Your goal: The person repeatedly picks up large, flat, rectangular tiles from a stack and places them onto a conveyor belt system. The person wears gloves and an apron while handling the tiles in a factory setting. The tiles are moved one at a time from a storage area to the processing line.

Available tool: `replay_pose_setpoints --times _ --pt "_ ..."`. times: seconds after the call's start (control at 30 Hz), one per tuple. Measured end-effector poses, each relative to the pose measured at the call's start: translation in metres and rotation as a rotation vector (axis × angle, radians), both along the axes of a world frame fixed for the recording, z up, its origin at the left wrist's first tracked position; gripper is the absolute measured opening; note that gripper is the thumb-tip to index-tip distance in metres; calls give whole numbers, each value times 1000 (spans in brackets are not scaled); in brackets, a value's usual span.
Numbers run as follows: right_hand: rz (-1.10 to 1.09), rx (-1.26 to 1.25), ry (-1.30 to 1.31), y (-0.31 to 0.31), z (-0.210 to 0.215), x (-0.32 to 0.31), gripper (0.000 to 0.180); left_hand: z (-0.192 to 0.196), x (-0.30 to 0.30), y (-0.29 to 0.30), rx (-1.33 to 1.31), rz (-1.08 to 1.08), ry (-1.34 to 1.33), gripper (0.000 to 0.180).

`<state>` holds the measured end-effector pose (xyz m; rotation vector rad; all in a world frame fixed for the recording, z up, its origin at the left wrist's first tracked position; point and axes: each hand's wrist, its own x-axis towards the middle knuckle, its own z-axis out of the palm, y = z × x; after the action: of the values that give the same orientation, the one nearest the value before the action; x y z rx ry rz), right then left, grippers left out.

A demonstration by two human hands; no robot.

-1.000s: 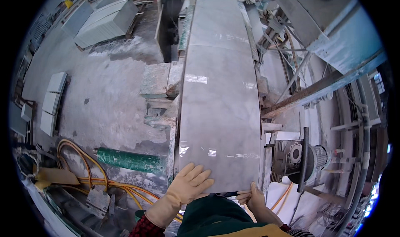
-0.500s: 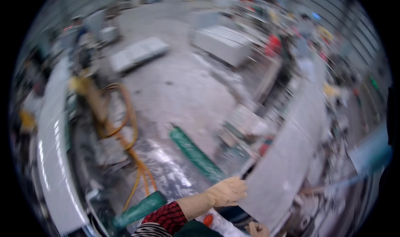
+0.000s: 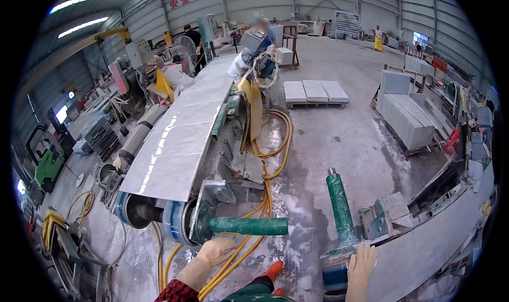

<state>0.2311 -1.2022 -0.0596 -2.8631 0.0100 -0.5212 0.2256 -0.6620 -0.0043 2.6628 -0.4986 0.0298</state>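
Stone workshop all round, wet concrete floor [image 3: 339, 143] underfoot. Left hand [image 3: 216, 250], gloved and loosely spread, hovers just below the green roller arm [image 3: 246, 226], which runs crosswise, pointing right. Right hand [image 3: 362, 261] rests flat on the slab [image 3: 424, 254] rising rightward, holding nothing.

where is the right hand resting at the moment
In the head view, low right of centre, the gloved right hand lies flat on the grey stone slab, just below the upright green roller.
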Motion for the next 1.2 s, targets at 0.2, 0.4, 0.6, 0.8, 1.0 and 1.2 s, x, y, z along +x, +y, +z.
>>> replay_pose_setpoints --times 0.2,0.4,0.6,0.8,1.0,1.2 --pt "157 14 -126 -1 -23 2 43 -45 -153 78 -15 330 204 28" --pt "334 39 -299 84 30 -9 42 -55 -233 71 -120 619 382 41" --pt "612 58 -247 229 47 -4 40 -172 -356 151 -386 977 439 40" --pt "719 51 -127 337 52 -16 39 -185 -490 170 -573 1466 410 42" --pt "742 91 78 385 34 -42 37 -246 -569 227 -651 1623 520 44" --pt "764 175 199 420 17 -23 36 -234 -557 298 -519 1566 475 50"
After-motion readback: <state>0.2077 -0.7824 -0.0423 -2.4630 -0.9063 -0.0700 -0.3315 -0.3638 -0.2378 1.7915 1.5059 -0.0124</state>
